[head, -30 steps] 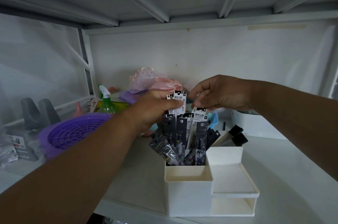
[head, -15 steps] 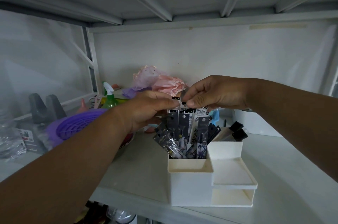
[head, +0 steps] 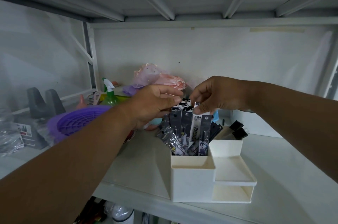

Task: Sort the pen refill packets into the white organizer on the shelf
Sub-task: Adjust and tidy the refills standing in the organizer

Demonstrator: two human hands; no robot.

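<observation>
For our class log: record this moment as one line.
left hand: pinches packet tops | right hand: pinches packet tops | packets: upright in organizer

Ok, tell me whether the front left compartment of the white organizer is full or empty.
Empty, as far as shows: the front left compartment shows only bare white walls. The pen refill packets stand in the compartment behind it.

Dim, bluish light; brightest on the back wall (head: 210,55), arms dark in front, wide-angle bending at edges, soft corners.
</observation>
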